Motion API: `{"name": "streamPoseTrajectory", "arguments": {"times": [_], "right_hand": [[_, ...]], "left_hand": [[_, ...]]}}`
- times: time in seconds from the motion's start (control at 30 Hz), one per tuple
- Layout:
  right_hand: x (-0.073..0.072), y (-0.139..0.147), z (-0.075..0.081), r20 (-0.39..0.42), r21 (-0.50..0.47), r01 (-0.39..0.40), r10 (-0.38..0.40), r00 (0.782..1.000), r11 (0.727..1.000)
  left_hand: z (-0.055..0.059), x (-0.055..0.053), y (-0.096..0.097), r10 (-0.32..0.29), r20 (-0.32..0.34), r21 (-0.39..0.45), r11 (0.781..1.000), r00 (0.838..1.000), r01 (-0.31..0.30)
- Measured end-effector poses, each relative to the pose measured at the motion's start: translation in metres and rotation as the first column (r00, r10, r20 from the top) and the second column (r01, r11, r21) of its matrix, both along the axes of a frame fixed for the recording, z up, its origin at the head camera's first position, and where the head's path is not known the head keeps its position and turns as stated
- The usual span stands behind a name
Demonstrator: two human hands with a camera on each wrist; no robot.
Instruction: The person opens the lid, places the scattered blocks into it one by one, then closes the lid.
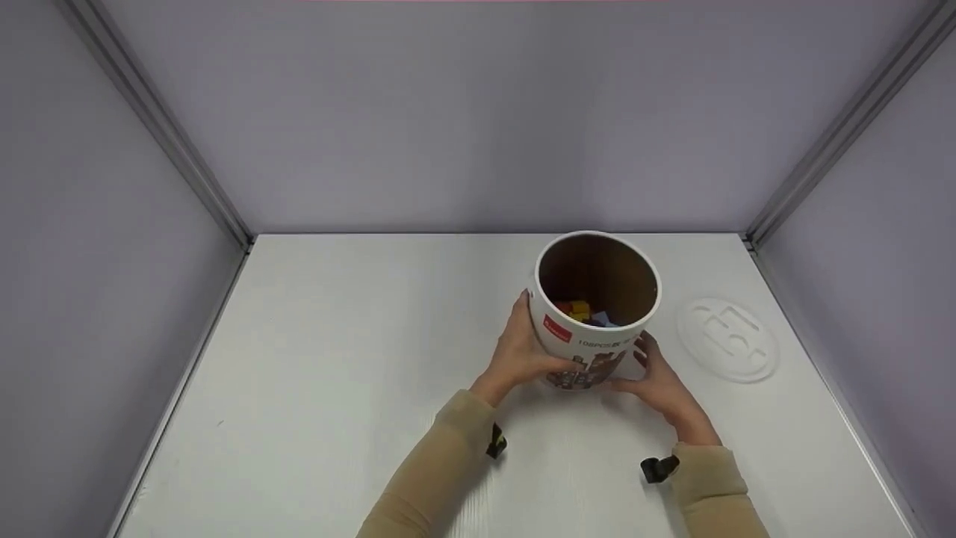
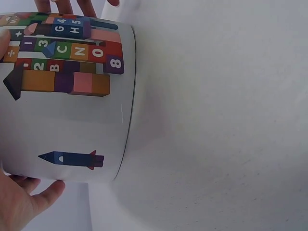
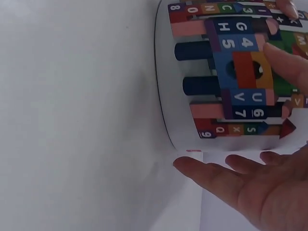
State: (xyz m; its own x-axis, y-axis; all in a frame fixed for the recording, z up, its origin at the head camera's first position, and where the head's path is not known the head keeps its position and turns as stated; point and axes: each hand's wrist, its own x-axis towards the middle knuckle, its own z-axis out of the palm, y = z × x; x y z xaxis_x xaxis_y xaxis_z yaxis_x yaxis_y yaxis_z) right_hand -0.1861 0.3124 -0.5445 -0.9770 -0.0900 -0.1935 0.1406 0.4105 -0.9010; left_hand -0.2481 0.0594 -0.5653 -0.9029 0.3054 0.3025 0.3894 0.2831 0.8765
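A white cylindrical bucket (image 1: 556, 351) printed with colourful block pictures stands on the right half of the table, its open top facing up. Inside lie several toy blocks (image 1: 579, 310), yellow, red and pale blue. My left hand (image 1: 519, 351) holds the bucket's left side, with the thumb across the printed front. On the opposite side is my right hand (image 1: 661, 385), its thumb (image 3: 288, 67) on the front print and its fingers (image 3: 207, 175) along the side. The bucket's base edge is close to the white surface in both wrist views.
A round white lid (image 1: 728, 340) with raised shapes lies on the table (image 1: 336, 359) to the right of the bucket. Pale panels (image 1: 388, 119) enclose the table at the back and both sides.
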Motion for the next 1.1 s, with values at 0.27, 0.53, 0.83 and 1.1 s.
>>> {"name": "streamPoseTrajectory", "arguments": {"times": [0.27, 0.53, 0.83, 1.1], "right_hand": [[-0.004, 0.039, 0.017, 0.013, 0.073, 0.211, -0.212, 0.977, 0.975], [-0.004, 0.086, 0.016, -0.203, 0.278, 0.527, -0.487, 0.85, 0.803], [-0.005, 0.134, 0.011, -0.057, 0.512, 0.528, -0.587, 0.807, 0.677], [-0.002, 0.161, -0.001, 0.013, 0.581, 0.492, -0.612, 0.791, 0.648]], "left_hand": [[-0.001, -0.002, 0.002, -0.001, -0.011, 0.028, 1.0, 1.0, 0.001], [0.0, 0.0, 0.005, -0.003, 0.032, 0.037, 0.999, 0.999, 0.002], [0.001, 0.0, 0.006, -0.004, 0.028, 0.039, 0.999, 1.0, 0.003], [0.001, 0.003, 0.007, -0.006, 0.036, 0.041, 0.999, 0.999, 0.004]]}}
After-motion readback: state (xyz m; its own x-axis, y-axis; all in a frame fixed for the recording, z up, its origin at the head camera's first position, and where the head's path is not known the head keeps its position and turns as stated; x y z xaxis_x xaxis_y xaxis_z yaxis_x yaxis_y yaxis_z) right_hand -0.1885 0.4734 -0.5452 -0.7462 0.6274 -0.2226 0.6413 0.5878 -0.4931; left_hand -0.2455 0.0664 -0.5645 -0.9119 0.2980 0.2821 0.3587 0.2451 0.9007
